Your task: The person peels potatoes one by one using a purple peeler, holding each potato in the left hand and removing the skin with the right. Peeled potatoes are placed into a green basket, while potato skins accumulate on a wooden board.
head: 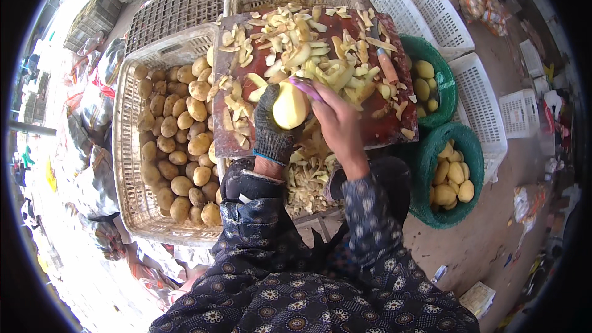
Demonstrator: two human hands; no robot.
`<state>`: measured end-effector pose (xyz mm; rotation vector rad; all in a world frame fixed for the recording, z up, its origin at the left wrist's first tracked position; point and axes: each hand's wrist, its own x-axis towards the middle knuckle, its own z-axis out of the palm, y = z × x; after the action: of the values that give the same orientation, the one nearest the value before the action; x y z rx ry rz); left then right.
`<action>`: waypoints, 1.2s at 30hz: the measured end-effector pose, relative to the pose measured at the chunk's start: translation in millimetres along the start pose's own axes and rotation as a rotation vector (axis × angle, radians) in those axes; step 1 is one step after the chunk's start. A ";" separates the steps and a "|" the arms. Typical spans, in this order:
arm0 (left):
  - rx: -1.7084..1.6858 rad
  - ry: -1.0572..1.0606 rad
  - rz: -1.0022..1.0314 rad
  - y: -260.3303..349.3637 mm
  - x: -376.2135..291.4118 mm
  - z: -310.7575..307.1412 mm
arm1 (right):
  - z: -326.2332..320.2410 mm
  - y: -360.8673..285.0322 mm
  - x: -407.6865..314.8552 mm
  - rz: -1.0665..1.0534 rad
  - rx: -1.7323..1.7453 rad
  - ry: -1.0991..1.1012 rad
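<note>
A pale, peeled potato [290, 107] rests in my left hand [273, 122], which wears a dark knitted glove with a blue cuff edge. My bare right hand [340, 122] grips a purple peeler [305, 87] at the potato's upper side; its blade is hard to make out. Both hands are above a red board [374, 122] strewn with potato peels [296, 51]. On the board's right part lies a knife [385, 58] with a wooden handle, peels partly over it.
Unpeeled potatoes [178, 157] fill a plastic crate [127, 171] at left. Two green baskets [478, 166] at right hold peeled potatoes [451, 180]. White crates [481, 101] stand beyond them. More peels [310, 180] lie below the board, between my legs. Filled bags [97, 180] line the far left.
</note>
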<state>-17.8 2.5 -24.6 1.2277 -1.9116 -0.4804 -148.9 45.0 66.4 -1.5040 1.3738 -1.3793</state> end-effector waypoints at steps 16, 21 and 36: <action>-1.286 -0.115 -0.784 24.3 1.2 -3.5 | 5.2 7.7 -44.3 0.279 0.008 0.224; -1.552 -0.076 -0.714 60.3 10.4 -25.2 | 2.8 19.3 -39.5 0.118 0.016 0.232; -1.766 0.093 -0.930 21.1 -0.1 0.5 | 49.6 2.7 -106.9 0.007 -0.118 0.301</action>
<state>-30.5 12.2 -10.8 0.6422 -0.1486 -1.9108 -89.9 138.5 25.6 -1.4035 1.6671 -1.5937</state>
